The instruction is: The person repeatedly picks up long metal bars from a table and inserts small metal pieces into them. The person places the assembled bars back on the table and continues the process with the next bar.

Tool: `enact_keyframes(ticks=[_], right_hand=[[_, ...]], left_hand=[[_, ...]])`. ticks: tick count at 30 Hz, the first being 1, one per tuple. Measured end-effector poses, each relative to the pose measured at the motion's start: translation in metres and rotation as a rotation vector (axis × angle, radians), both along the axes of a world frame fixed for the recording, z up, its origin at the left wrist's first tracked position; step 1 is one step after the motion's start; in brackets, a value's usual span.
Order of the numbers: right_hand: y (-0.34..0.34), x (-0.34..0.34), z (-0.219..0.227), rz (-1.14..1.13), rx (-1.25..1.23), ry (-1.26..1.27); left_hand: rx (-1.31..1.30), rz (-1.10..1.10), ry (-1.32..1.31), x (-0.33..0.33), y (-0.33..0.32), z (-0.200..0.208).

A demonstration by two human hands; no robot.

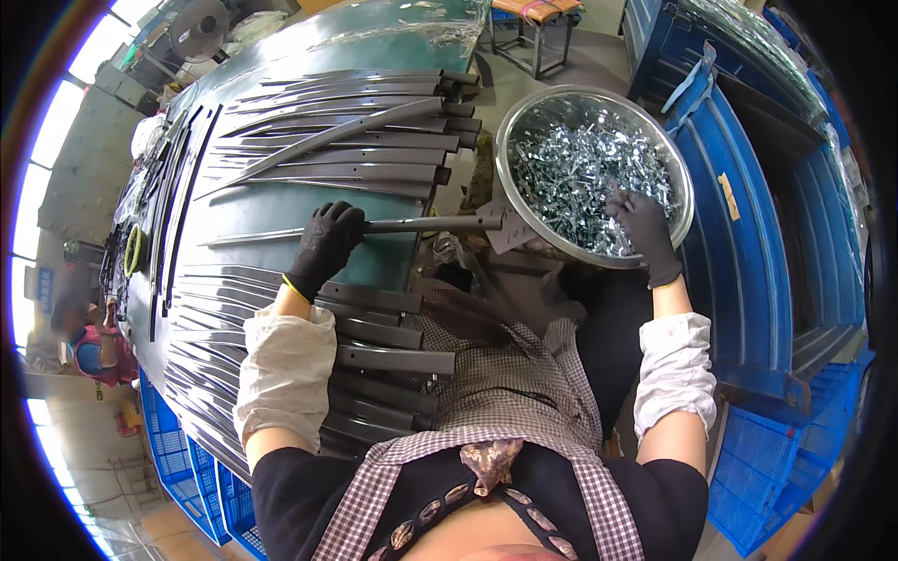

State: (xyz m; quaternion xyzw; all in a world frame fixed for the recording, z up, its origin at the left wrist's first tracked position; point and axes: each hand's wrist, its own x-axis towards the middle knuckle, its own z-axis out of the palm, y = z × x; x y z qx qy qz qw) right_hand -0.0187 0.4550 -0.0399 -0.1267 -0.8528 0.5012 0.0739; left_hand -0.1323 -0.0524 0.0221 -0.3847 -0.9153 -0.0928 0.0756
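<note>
My left hand (329, 245), in a black glove, is closed around a dark grey metal tube (430, 224) that lies across the green tabletop (374, 201). The tube's holed end sticks out past the table edge toward the basin. On my right, a large round steel basin (506, 154) holds a heap of small shiny metal clips (589, 178). My right hand (641, 224), gloved too, reaches in over the near right part of the heap with fingers bent together. Whatever is between those fingertips is too small to make out.
Rows of similar dark tubes (393, 154) lie beyond my left hand, and more tubes (393, 360) lie nearer me. Right of the basin stands a blue metal bin (730, 224), with blue plastic crates (758, 458) below. A stool (535, 28) stands behind; another person (98, 346) is at far left.
</note>
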Motion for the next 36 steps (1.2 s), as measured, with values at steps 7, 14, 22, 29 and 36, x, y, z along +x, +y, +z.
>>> enact_keyframes(ticks=[7, 14, 22, 29, 36], right_hand=[[0.002, 0.014, 0.012, -0.099, -0.512, -0.032], [-0.054, 0.044, 0.021, 0.004, -0.714, 0.067], [-0.126, 0.092, 0.018, 0.114, -0.917, 0.188], [-0.186, 0.114, 0.022, 0.389, -0.645, 0.429], [-0.183, 0.117, 0.025, 0.456, -0.695, 0.183]], left_hand=[[-0.163, -0.042, 0.006, 0.022, 0.004, -0.002], [-0.297, 0.245, 0.005, 0.05, 0.018, -0.013], [-0.096, 0.152, 0.045, 0.072, 0.023, 0.0], [0.441, -0.086, -1.174, 0.154, 0.11, 0.052], [0.332, -0.252, -0.403, 0.156, 0.111, 0.035]])
